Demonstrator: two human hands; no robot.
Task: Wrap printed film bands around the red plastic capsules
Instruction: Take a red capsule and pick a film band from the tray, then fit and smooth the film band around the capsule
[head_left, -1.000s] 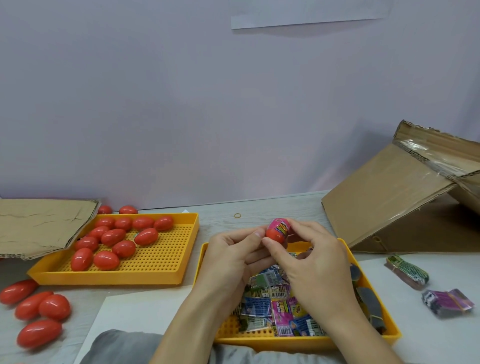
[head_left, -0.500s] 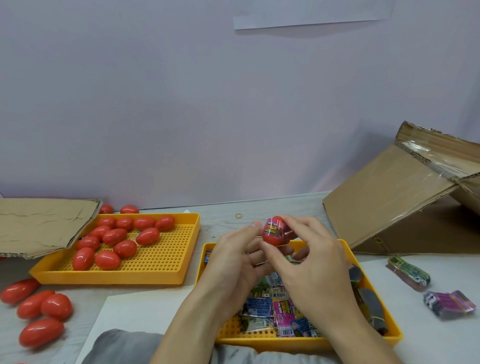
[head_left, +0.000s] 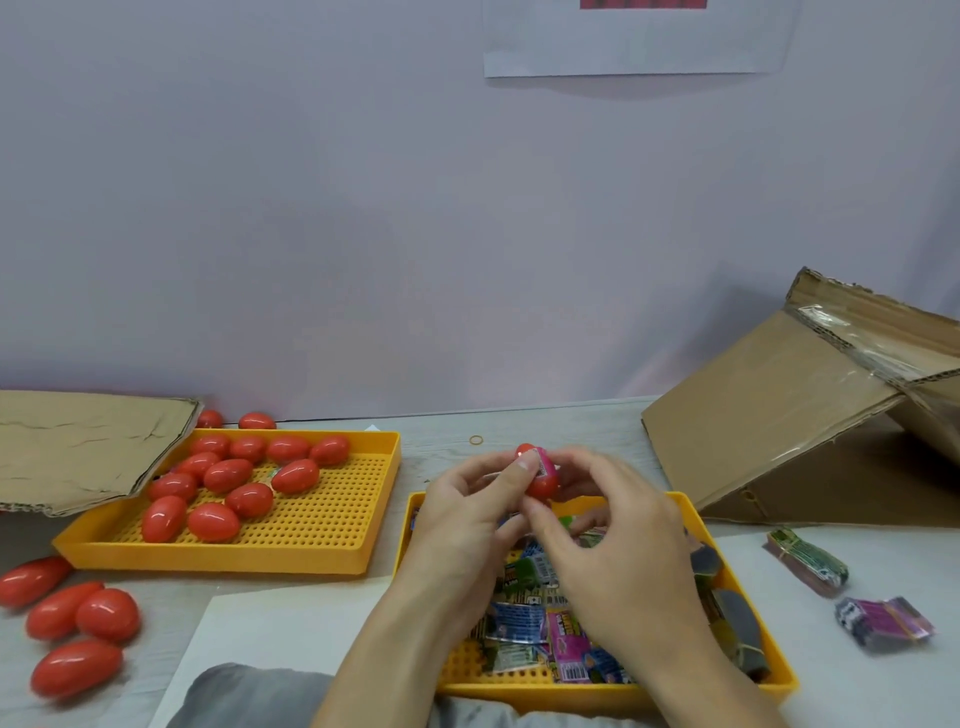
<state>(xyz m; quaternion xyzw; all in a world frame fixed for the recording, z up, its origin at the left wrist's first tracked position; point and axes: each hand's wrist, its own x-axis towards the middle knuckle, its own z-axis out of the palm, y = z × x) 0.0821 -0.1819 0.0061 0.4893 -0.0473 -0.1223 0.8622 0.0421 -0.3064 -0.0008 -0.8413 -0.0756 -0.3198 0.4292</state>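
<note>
Nearest at 6 o'clock, yellow tray of loose film bands; just above its far rim left hand and right hand both pinch one red capsule, pink band round its middle. Looks light, hard, glossy-slippery, film thin and soft: hold by the ends; bare capsules in far tray at 10 o'clock

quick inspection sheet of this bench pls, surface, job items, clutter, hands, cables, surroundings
surface: pale table, white sheets laid at the near edge.
job's things: one red capsule held up with a pink printed band on it; left yellow tray holds bare capsules; right yellow tray holds loose printed bands; four more capsules lie on the table at far left.
clutter: two band bundles right of the trays; a small rubber band.
hands: left hand and right hand both pinch the capsule.
cables: nothing seen.
surroundings: tilted cardboard box right, cardboard sheet left, plain wall with a paper notice.
</note>
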